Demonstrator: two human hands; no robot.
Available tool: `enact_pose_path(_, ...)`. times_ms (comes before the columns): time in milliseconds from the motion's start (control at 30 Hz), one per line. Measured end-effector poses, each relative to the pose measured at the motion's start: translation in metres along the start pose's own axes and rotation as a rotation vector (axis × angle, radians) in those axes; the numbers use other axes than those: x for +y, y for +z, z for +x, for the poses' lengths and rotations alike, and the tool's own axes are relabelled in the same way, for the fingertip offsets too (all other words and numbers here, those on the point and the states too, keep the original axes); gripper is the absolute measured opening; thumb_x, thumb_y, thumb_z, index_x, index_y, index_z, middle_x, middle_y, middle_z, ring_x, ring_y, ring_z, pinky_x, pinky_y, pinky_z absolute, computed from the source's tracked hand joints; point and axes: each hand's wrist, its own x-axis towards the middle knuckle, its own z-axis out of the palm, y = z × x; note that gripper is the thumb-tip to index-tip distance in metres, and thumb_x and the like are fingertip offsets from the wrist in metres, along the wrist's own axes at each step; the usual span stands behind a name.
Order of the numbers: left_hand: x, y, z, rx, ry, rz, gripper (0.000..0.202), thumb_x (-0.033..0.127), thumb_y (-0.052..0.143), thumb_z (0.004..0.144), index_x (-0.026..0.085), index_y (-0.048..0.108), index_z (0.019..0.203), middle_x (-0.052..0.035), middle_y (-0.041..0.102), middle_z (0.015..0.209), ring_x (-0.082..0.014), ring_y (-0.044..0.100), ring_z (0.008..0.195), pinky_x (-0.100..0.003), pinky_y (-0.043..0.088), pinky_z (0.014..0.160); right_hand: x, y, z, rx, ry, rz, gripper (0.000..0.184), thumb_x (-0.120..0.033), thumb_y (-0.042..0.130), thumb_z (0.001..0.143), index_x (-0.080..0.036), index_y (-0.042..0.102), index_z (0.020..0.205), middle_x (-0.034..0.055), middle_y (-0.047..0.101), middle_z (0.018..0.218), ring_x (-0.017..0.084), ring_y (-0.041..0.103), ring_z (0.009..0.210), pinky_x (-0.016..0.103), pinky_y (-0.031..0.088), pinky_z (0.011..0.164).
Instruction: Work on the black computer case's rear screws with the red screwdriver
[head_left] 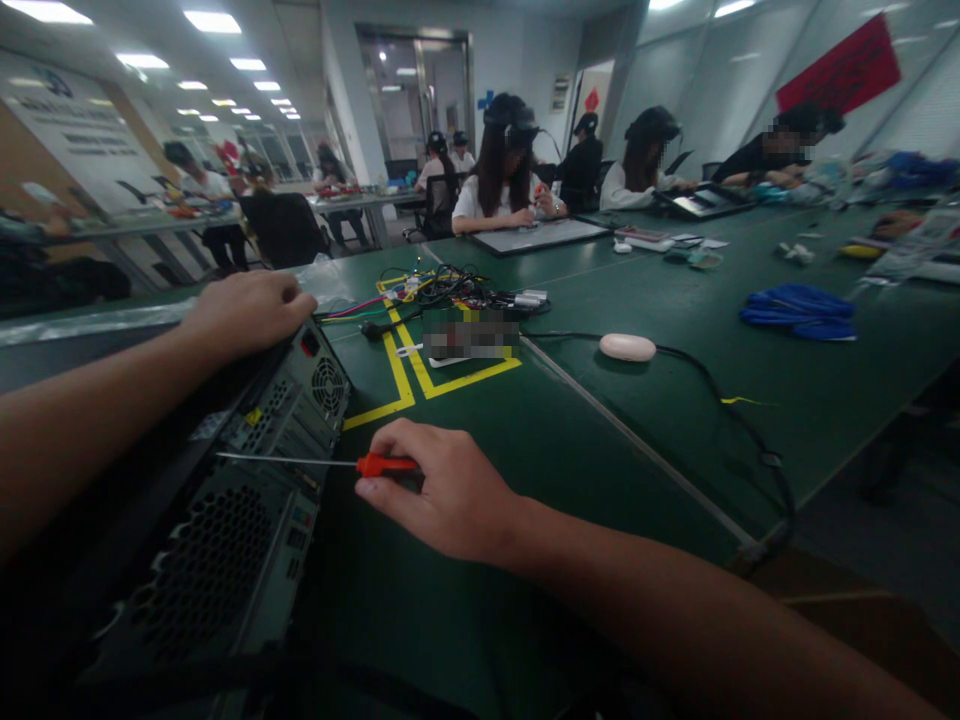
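A desktop computer case (281, 470) stands at the left with its vented back panel facing right. My left hand (247, 312) lies over its top far corner, fingers curled down at the edge as it grips the case. In my right hand (457, 490) is a screwdriver (371, 465) with an orange-red handle, pinched between thumb and fingers. Its long thin shaft points left, across the back panel. The tip appears near the panel's upper edge, but whether it touches a screw I cannot tell.
A tangle of black cables (465, 290) lies beyond the case, near yellow tape (472, 380) on the green table (600, 530). To the right are a pale oval object (627, 347) on a black cord and a blue bundle (799, 311). Several people sit working across the table.
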Motion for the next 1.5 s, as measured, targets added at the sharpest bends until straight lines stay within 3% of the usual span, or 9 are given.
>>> enact_pose_path(200, 0.0022, -0.0027, -0.0025, -0.005, 0.000, -0.008, 0.065, 0.054, 0.027, 0.096, 0.012, 0.072, 0.119, -0.0257, 0.072, 0.126, -0.0426, 0.068, 0.118, -0.052, 0.054, 0.095, 0.0004, -0.0007, 0.0003, 0.005, -0.013, 0.012, 0.020, -0.039, 0.067, 0.102, -0.019, 0.068, 0.106, 0.0048, 0.075, 0.104, 0.018, 0.069, 0.092, 0.030, 0.050, 0.081)
enact_pose_path(433, 0.0017, -0.0021, -0.0014, -0.020, -0.008, 0.006, 0.066, 0.054, 0.025, 0.096, 0.013, 0.071, 0.120, -0.0249, 0.072, 0.127, -0.0410, 0.068, 0.117, -0.052, 0.054, 0.094, 0.0028, 0.0015, 0.0005, -0.009, -0.025, -0.017, 0.024, -0.040, 0.062, 0.107, -0.018, 0.073, 0.104, 0.0055, 0.075, 0.099, 0.017, 0.067, 0.087, 0.029, 0.049, 0.079)
enact_pose_path(633, -0.0004, -0.0007, -0.0004, -0.010, 0.006, -0.013, 0.068, 0.056, 0.025, 0.096, 0.012, 0.071, 0.122, -0.0254, 0.072, 0.125, -0.0404, 0.068, 0.114, -0.052, 0.054, 0.092, 0.0036, 0.0016, -0.0011, -0.013, 0.003, 0.056, 0.035, -0.043, 0.077, 0.093, -0.021, 0.063, 0.118, 0.0041, 0.074, 0.105, 0.019, 0.070, 0.090, 0.031, 0.053, 0.079)
enact_pose_path(867, -0.0008, -0.0007, -0.0002, -0.002, 0.018, -0.031, 0.070, 0.057, 0.026, 0.095, 0.012, 0.072, 0.121, -0.0269, 0.072, 0.125, -0.0426, 0.068, 0.114, -0.054, 0.053, 0.093, 0.0048, 0.0016, 0.0001, -0.019, -0.012, 0.039, 0.013, -0.027, 0.069, 0.097, -0.023, 0.059, 0.105, 0.0026, 0.072, 0.100, 0.017, 0.068, 0.086, 0.029, 0.053, 0.078)
enact_pose_path(1200, -0.0005, -0.0007, -0.0010, -0.003, 0.015, -0.003, 0.065, 0.056, 0.026, 0.096, 0.015, 0.072, 0.117, -0.0226, 0.073, 0.125, -0.0386, 0.068, 0.117, -0.048, 0.054, 0.094, 0.0044, 0.0011, 0.0007, -0.022, -0.020, 0.023, 0.013, -0.029, 0.068, 0.099, -0.022, 0.060, 0.106, 0.0023, 0.071, 0.099, 0.016, 0.066, 0.084, 0.028, 0.051, 0.075)
enact_pose_path(1500, 0.0040, -0.0035, -0.0028, -0.020, -0.002, 0.006, 0.067, 0.053, 0.024, 0.096, 0.011, 0.071, 0.120, -0.0264, 0.072, 0.127, -0.0435, 0.068, 0.118, -0.052, 0.054, 0.094, 0.0050, 0.0014, 0.0000, -0.026, -0.015, 0.030, 0.013, -0.031, 0.068, 0.099, -0.023, 0.061, 0.106, 0.0027, 0.071, 0.100, 0.017, 0.066, 0.085, 0.029, 0.051, 0.077)
